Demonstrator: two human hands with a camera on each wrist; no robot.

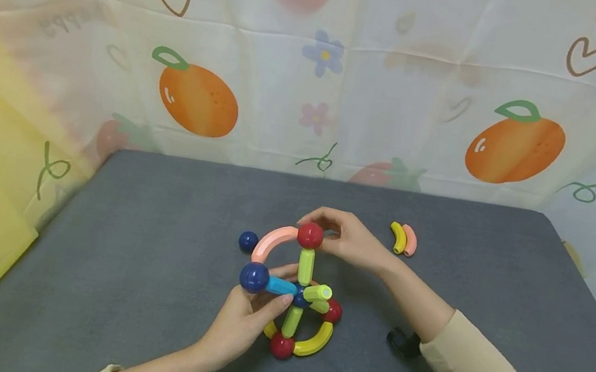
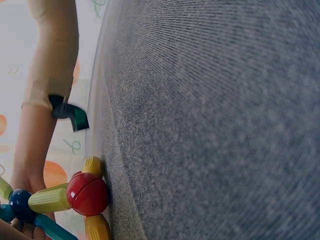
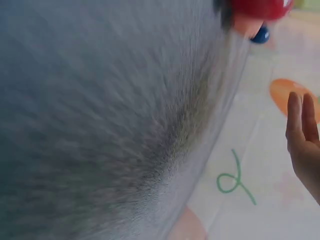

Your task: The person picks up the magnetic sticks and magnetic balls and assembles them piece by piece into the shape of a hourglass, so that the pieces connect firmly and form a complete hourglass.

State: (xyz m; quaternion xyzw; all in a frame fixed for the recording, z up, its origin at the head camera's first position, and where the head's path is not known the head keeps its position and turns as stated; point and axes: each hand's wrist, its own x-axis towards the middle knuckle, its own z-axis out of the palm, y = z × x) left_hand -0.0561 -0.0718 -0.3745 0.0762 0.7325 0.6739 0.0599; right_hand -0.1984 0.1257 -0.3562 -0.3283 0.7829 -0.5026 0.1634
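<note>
A magnetic stick-and-ball construction (image 1: 305,267) is held up over the table. It joins lime and blue sticks, red and blue balls, and pink and yellow curved sticks. My left hand (image 1: 244,323) grips it near the central blue ball (image 2: 20,201), thumb by the blue stick (image 1: 281,286). At the top, my right hand (image 1: 348,238) holds the upper red ball (image 1: 310,235) between thumb and forefinger; the ball hides part of the forefinger. A pink curved stick (image 1: 272,240) links that ball to the left blue ball (image 1: 254,277).
A loose blue ball (image 1: 248,242) lies on the grey table (image 1: 145,305) just behind the construction. Towards the back right lie a yellow curved stick (image 1: 398,237) and a pink one (image 1: 410,241), side by side. A printed cloth (image 1: 386,95) hangs behind the table.
</note>
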